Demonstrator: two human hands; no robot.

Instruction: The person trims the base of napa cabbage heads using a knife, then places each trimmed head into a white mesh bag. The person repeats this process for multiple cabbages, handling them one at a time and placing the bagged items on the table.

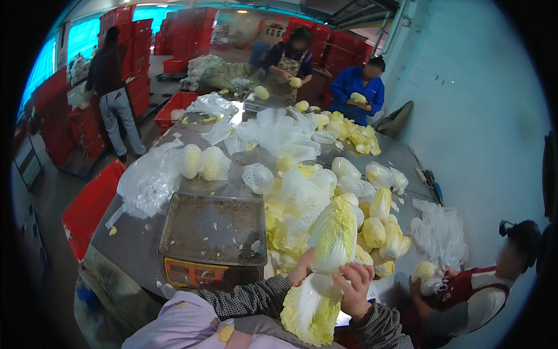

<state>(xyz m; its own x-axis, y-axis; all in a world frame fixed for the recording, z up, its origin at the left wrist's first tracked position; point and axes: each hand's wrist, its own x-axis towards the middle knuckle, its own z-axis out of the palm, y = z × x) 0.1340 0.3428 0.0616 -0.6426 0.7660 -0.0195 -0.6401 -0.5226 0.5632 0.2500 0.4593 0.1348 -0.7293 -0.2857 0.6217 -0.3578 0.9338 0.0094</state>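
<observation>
A napa cabbage (335, 235) stands tip up between my hands at the table's near edge. My left hand (301, 267) grips its lower left side. At its base, my right hand (355, 285) has its fingers around the stem end. A large pale leaf (310, 309) hangs below the base, over my lap; whether it is still attached I cannot tell. Behind the cabbage lies a heap of loose yellow leaves and white foam net sleeves (301, 192). Trimmed cabbages (381, 235) are piled just right of it.
A weighing scale with a stained metal pan (211, 227) sits left of my hands. Clear plastic bags (150, 179) and netted cabbages (211, 163) lie beyond. Red crates (93, 209) line the left side. A co-worker (471, 288) handles a netted cabbage at right; others stand farther back.
</observation>
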